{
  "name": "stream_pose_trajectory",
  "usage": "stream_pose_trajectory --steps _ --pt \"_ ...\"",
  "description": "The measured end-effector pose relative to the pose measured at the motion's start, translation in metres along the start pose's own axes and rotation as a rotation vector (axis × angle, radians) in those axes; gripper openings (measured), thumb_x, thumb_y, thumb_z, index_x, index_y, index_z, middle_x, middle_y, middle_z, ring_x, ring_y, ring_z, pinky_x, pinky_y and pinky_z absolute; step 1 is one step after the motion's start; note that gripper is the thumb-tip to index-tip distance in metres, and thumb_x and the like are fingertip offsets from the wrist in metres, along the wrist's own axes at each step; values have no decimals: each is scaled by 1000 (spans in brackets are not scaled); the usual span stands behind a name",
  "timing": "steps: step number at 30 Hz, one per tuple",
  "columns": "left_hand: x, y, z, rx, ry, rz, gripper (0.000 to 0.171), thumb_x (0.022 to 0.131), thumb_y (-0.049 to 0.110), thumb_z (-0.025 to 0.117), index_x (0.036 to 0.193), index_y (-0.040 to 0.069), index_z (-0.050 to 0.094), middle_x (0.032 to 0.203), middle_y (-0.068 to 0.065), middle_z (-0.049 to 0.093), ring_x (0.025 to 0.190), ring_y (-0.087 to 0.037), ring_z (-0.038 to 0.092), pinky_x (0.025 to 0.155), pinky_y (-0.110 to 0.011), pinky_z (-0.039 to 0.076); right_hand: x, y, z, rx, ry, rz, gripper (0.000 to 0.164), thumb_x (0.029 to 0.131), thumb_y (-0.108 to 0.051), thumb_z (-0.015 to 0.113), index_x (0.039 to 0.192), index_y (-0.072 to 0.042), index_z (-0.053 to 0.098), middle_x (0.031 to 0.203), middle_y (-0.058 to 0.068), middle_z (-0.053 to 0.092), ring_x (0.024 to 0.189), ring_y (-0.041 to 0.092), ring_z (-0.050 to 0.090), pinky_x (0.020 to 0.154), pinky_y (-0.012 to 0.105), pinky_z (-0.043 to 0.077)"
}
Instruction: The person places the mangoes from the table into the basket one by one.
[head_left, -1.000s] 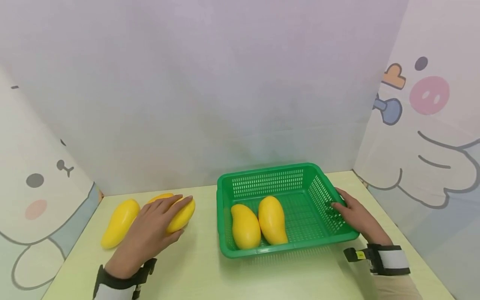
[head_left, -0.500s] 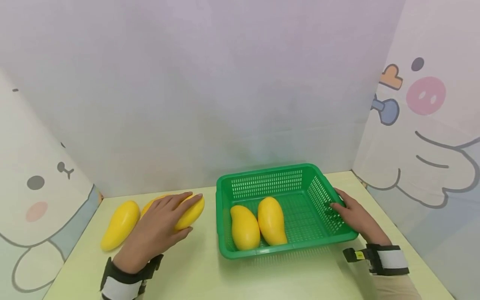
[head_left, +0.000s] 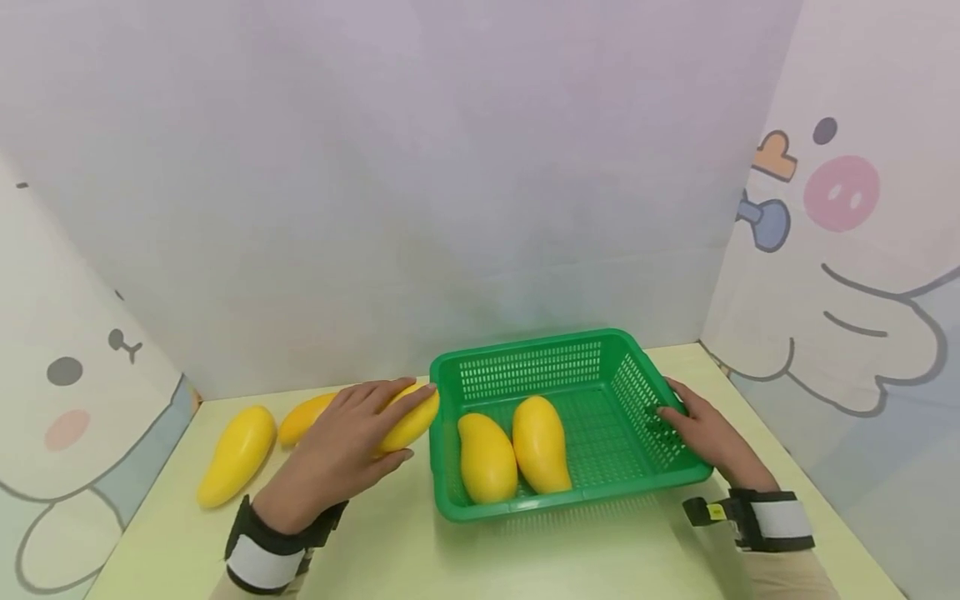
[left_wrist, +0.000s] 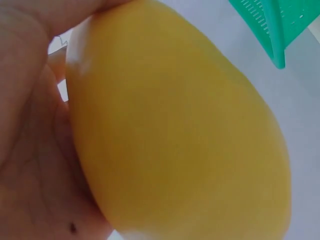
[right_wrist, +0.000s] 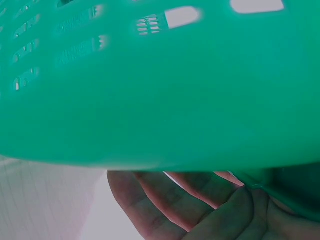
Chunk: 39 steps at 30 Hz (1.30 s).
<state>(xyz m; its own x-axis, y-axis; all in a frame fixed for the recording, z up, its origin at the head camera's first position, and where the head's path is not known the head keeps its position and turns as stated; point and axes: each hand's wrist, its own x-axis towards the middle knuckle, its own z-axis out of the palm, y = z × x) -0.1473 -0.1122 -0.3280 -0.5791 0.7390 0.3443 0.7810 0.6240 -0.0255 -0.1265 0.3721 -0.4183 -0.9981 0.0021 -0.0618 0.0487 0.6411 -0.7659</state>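
Observation:
My left hand (head_left: 347, 446) grips a yellow mango (head_left: 411, 419) from above, its fingers over the top and the thumb along the near side. In the left wrist view that mango (left_wrist: 180, 130) fills most of the picture, against the palm. It is beside the left rim of a green plastic basket (head_left: 575, 501). Two mangoes lie side by side in the basket, the left mango (head_left: 487, 460) and the right mango (head_left: 541, 444). My right hand (head_left: 708, 433) holds the basket's right rim, thumb inside; in the right wrist view the fingers (right_wrist: 170, 200) show below the green wall.
Two more mangoes lie on the pale table (head_left: 390, 542) at the left: a long mango (head_left: 237, 456) and a second mango (head_left: 306, 417) partly behind my left hand. A pale curtain wall (head_left: 420, 208) rises behind, and printed cartoon panels (head_left: 840, 333) stand at both sides.
My left hand has carried its mango rightward to the basket's left side, uncovering more of the mango behind it. The right hand keeps its hold on the rim.

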Motion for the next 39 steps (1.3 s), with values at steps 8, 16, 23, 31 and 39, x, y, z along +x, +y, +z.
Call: stream_pose_trajectory --steps 8,16,23,31,39 --pt "6 4 1 -22 13 37 80 81 34 70 147 32 25 141 -1 39 120 -21 41 99 -43 33 -2 -2 0 -3 4 0 66 100 -39 40 150 -9 10 135 31 36 91 27 54 70 39 46" --pt "15 9 0 -28 17 70 81 81 33 70 148 31 23 141 -2 38 121 -22 40 100 -43 32 -2 -2 1 -8 14 -1 64 100 -35 40 149 -6 11 133 32 37 95 30 54 72 42 47" --pt "26 12 1 -33 35 120 82 81 31 71 148 29 24 143 -2 36 122 -22 39 100 -43 31 -1 -2 1 -20 22 -17 63 100 -34 40 149 -6 12 133 32 37 98 32 53 74 44 47" --pt "35 18 5 -29 41 182 82 79 29 73 147 26 26 140 -3 40 119 -24 41 101 -42 31 0 -4 2 -18 25 -23 62 100 -32 41 148 -5 13 132 33 39 98 33 54 73 43 48" --pt "46 23 8 -43 21 215 83 80 28 72 148 26 23 142 -3 38 122 -21 38 101 -41 30 -2 -2 2 -11 26 -21 62 100 -32 41 149 -5 13 133 32 38 99 33 53 74 43 47"
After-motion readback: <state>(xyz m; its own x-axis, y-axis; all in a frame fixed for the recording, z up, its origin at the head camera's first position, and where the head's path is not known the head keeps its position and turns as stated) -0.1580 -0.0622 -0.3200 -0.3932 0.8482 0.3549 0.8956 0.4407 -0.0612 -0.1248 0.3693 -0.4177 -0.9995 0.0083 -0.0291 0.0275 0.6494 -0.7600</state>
